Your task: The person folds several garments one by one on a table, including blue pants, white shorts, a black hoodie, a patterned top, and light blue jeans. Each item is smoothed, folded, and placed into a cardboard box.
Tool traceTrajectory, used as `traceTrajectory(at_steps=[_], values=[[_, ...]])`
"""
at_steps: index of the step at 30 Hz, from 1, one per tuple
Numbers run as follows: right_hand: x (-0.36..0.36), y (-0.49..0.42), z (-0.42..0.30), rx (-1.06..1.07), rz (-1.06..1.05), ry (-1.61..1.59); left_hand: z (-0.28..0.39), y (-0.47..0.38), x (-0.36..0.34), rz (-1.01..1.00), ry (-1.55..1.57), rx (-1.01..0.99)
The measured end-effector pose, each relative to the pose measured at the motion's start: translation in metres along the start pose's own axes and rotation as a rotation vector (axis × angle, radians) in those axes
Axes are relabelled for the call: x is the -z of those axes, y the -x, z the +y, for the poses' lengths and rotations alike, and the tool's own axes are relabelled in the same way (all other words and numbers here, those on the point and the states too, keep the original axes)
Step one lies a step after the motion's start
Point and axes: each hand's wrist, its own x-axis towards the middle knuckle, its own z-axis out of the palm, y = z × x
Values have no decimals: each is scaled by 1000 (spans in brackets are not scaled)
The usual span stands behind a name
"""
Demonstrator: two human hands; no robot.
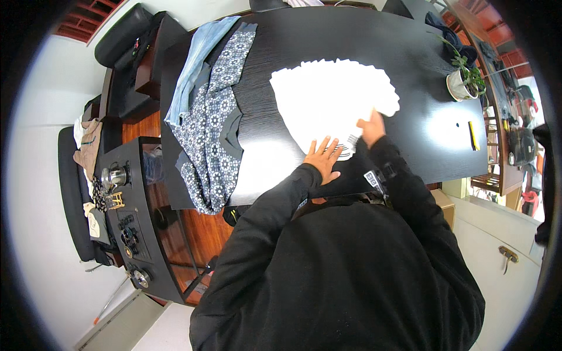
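Note:
A fan of white paper sheets point(327, 96) lies spread on the black wood-grain table point(421, 153), its many edges stepped along the far side. Dark printed lines show at its near end. My left hand point(324, 160) rests palm down on that near end, fingers apart, holding nothing. At the right edge of the fan is my right hand point(372, 128), thumb and forefinger over the paper. Its other fingers are hidden, so whether it grips the sheets cannot be told.
A patterned long-sleeved top point(219, 105) and blue jeans point(202, 52) lie at the table's left. To the right stand a potted plant point(459, 85) and a thin yellow object point(473, 136). A dark cabinet point(145, 245) bears a glass kettle point(115, 176).

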Motion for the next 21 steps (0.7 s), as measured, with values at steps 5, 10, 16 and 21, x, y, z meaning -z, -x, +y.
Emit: traceTrajectory(at_steps=[5,10,16,21], values=[[-93,3,-20,88,-733,1048,4,8,6,-220,73,34],[-111,34,2,268,-723,1065,7,24,7,-406,288,198],[-61,68,14,469,-520,987,-16,60,10,106,330,6],[-48,99,19,323,-549,1183,-53,68,54,424,437,303]])
